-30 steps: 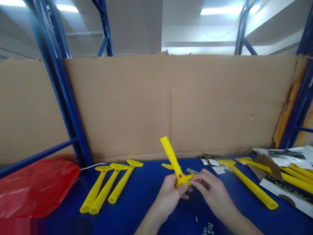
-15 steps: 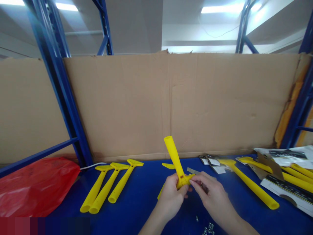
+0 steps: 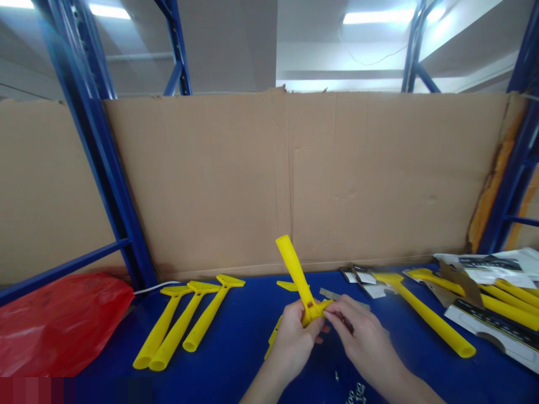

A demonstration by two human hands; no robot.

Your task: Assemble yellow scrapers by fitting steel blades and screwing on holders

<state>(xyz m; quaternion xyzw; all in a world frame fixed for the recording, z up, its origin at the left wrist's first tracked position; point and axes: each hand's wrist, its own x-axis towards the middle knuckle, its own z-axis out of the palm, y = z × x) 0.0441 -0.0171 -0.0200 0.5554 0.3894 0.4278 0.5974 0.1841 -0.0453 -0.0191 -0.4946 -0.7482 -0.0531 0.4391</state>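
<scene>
My left hand [image 3: 291, 335] is closed around the head of a yellow plastic scraper handle [image 3: 293, 268], whose hollow tube points up and leans left. At the right end of that head, the thumb and fingers of my right hand [image 3: 365, 332] are pinched together; whatever they hold is hidden. Behind my hands lie a thin metal strip [image 3: 330, 293] and a yellow flat piece [image 3: 287, 286]. Another yellow piece [image 3: 273, 335] is partly covered by my left hand. Below my right hand, small screws and metal bits [image 3: 356, 394] lie on the blue table [image 3: 236, 365].
Left of my hands are three yellow scraper handles [image 3: 208, 317], with a red plastic bag [image 3: 63, 325] beyond. To the right rest another handle [image 3: 435, 320], small packets [image 3: 364, 278], and an open carton [image 3: 492, 322] with several handles. A cardboard wall [image 3: 219, 179] and blue rack posts [image 3: 112, 185] stand behind.
The scraper handle's tube tilts slightly more to the left. Both hands keep their grip at its head, and the whole view has shifted a little.
</scene>
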